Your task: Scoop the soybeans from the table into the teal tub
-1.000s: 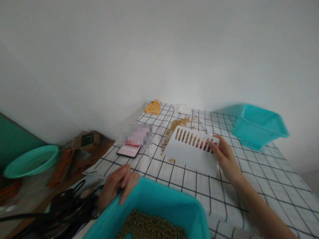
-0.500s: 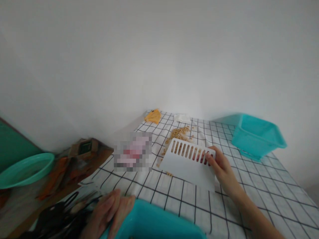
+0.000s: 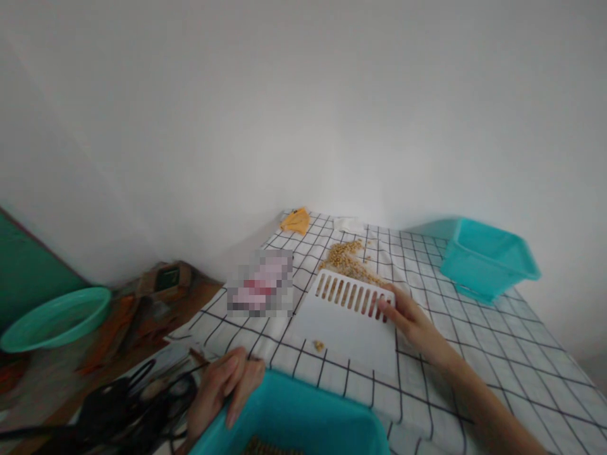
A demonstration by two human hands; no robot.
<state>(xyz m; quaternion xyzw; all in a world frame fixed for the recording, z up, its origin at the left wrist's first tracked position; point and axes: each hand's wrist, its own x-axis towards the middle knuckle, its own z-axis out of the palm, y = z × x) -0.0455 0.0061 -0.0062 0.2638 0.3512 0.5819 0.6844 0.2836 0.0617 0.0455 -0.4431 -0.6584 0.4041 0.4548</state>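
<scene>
My right hand grips the right edge of a white slotted plastic board, thumb on top beside the slots. The board lies low and tilted over the checked cloth, with a few grains on or beside its near part. Just behind it spreads a pile of tan, bean-like grains. At the near edge, my left hand is closed over the rim of a turquoise plastic bin. Brownish grains show in the bottom of that bin, which the frame's lower edge cuts off.
A second turquoise bin stands tilted at the right. Farther back lie a yellow cloth-like piece and a white one. A blurred-out pink-and-red item lies left. Black cables and a green basin are at far left.
My right hand has drawn the board nearer and a little left, baring more of the grain pile. My left hand stays on the bin's rim; more of the bin's inside shows.
</scene>
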